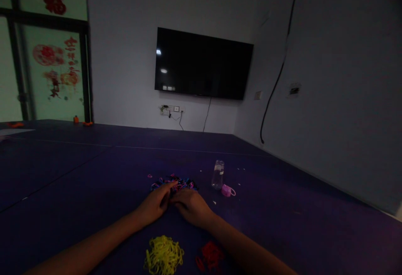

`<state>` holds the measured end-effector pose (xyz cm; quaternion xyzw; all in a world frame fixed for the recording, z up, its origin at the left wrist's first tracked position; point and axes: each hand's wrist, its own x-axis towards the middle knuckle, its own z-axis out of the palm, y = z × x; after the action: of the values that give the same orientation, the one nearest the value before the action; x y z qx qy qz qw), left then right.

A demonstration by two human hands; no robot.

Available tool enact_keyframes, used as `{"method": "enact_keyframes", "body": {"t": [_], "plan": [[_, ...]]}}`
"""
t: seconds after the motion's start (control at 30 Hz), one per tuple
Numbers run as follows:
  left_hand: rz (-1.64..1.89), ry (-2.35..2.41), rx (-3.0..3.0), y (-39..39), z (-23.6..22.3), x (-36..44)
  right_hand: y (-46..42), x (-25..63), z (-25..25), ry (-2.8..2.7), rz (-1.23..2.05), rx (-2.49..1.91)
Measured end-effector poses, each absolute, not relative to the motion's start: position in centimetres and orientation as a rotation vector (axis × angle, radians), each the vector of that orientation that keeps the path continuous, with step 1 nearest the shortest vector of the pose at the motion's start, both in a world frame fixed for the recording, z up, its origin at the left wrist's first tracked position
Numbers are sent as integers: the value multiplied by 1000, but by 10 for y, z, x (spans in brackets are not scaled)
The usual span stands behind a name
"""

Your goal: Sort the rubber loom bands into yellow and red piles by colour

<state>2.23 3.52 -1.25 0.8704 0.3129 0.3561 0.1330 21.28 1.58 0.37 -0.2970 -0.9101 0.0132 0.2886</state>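
Observation:
A loose heap of small blue, black and pink elastic bands (pixel 188 183) lies on the dark purple tabletop. My left hand (pixel 153 204) rests at its near left side, fingers stretched toward the bands and a gap showing beside the thumb. Close by on the right, my right hand (pixel 194 208) is turned inward with its fingers curled together at the heap's near edge. Whatever is between those fingertips is too dark and small to make out. Nearer to me lie a pile of yellow bands (pixel 164 255) and, by my right forearm, a smaller pile of red bands (pixel 212 255).
Right of the heap stands a clear plastic bottle (pixel 217 175), uncapped, beside a pink cap with a loop (pixel 226 190). Small white scraps (pixel 214 202) dot the purple table (pixel 94 170). A wall-mounted television (pixel 204 65) and a glass door (pixel 53 65) are beyond.

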Motion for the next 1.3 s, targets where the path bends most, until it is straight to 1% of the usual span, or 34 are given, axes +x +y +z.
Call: {"method": "enact_keyframes", "body": {"t": [0.1,0.4,0.73,0.83,1.0,1.13,1.2,1.3], "plan": [[1036,920,2487,36,-15,25,17,211,2,-2443,72,-795],[1034,766,2475,25,-10,25,24,207,-6,-2412,110,-845],[1059,776,2437,22,-6,24,20,207,6,-2426,213,-862],[1069,842,2441,22,-3,21,20,215,15,-2456,424,-939],[1037,872,2460,20,2,19,13,234,44,-2599,1103,-1028],[1001,817,2490,19,3,19,1,246,70,-2723,1713,-1118],[995,797,2497,20,2,19,-2,249,77,-2686,1749,-1179],[987,770,2503,21,2,19,-2,250,79,-2603,1666,-1157]]}}
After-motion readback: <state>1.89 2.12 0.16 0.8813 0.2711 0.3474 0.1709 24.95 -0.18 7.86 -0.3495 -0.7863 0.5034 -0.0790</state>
